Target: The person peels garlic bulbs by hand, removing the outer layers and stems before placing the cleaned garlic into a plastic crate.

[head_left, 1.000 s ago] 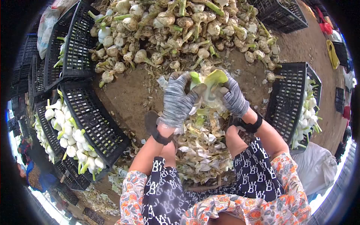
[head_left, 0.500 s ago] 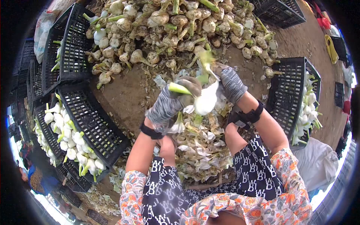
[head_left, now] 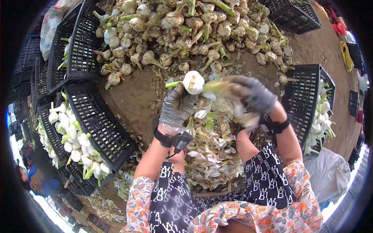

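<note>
My left hand (head_left: 178, 105), in a grey glove, is closed round a white garlic bulb (head_left: 193, 82) near its short green stem, which points left. The bulb looks smooth and clean, with its brownish root end toward me. Just right of it, my gloved right hand (head_left: 258, 95) is smeared by motion, its fingers curled on pale yellow-green garlic skin (head_left: 217, 87). More loose skin (head_left: 248, 119) blurs below that hand. Under both hands lies a heap of garlic peelings (head_left: 211, 161) between my legs.
Ahead is a big pile of unpeeled garlic (head_left: 186, 29). Black crates with cleaned white garlic stand at the left (head_left: 101, 124) and right (head_left: 301, 103). Another black crate (head_left: 291, 15) is at the far right. A white sack (head_left: 328, 174) lies beside my right leg.
The bulb has gone up and left with my left hand, turning its root end toward me. My right hand has drawn away to the right and down, pulling skin off the bulb.
</note>
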Demonstrator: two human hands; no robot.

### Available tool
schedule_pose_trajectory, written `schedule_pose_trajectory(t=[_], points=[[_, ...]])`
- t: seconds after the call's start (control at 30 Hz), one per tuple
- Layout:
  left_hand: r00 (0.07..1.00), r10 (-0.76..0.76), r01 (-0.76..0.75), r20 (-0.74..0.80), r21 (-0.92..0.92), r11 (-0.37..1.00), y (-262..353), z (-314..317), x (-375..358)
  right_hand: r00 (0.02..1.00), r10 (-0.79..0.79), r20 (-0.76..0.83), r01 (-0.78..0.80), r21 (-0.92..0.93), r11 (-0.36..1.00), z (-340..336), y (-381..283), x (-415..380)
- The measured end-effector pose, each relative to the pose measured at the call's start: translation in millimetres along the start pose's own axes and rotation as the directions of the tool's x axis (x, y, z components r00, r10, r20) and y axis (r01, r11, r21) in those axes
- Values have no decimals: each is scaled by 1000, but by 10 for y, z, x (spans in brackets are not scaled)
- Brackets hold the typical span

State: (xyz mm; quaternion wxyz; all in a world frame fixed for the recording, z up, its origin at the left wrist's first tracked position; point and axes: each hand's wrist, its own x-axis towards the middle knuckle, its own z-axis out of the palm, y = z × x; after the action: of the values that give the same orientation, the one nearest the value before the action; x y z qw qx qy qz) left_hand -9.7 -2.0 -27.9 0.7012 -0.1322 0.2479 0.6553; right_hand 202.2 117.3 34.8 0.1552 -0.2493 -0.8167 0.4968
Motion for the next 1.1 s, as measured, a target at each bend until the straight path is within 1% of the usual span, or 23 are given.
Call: schedule_pose_trajectory(t=[0.03, 0.13, 0.23, 0.27, 0.37, 0.4, 0.5, 0.53, 0.63, 0.73, 0.83, 0.9, 0.97, 1.0, 1.1], points=[[998, 54, -53, -36, 16, 998, -19, 1, 1, 977, 187, -104, -208, -252, 945, 147, 99, -21], [979, 189, -169, -81, 205, 964, -47, -13, -6, 938, 231, -258, -271, -133, 953, 341, -46, 128], [952, 282, -220, -115, 382, 898, -113, 102, -59, 918, 250, -307, -250, 42, 967, 441, -136, 236], [942, 321, -244, -100, 453, 857, -134, 165, -70, 917, 239, -319, -244, 24, 970, 463, -160, 250], [937, 336, -214, -94, 608, 765, -121, 275, -138, 894, 444, -63, -426, 190, 884, 508, -134, 347], [934, 343, -198, -104, 647, 736, -107, 285, -143, 810, 566, 151, -568, 438, 697, 430, -171, 355], [951, 277, -130, -135, 640, 757, -82, 191, -128, 818, 537, 204, -524, 649, 552, 354, -41, 294], [947, 295, -145, -128, 648, 748, -87, 188, -119, 819, 521, 238, -546, 599, 585, 339, 1, 277], [933, 342, -177, -110, 687, 704, -102, 210, -107, 866, 482, 135, -413, 736, 537, 401, -16, 221], [918, 385, -188, -97, 748, 636, -103, 255, -124, 812, 551, 193, -511, 691, 512, 395, -63, 258], [907, 416, -213, -71, 773, 597, -119, 211, -107, 803, 559, 208, -582, 481, 656, 379, -129, 293], [908, 412, -213, -70, 772, 599, -83, 183, -100, 812, 542, 216, -535, 647, 544, 382, -75, 246], [892, 448, -226, -52, 808, 544, -86, 154, -91, 823, 524, 220, -469, 784, 407, 390, -16, 197], [883, 467, -233, -42, 825, 515, -90, 147, -88, 788, 565, 244, -484, 813, 324, 385, -1, 209], [876, 482, -261, 3, 843, 470, -118, 254, -131, 754, 629, 192, -544, 719, 433, 378, -45, 223]])
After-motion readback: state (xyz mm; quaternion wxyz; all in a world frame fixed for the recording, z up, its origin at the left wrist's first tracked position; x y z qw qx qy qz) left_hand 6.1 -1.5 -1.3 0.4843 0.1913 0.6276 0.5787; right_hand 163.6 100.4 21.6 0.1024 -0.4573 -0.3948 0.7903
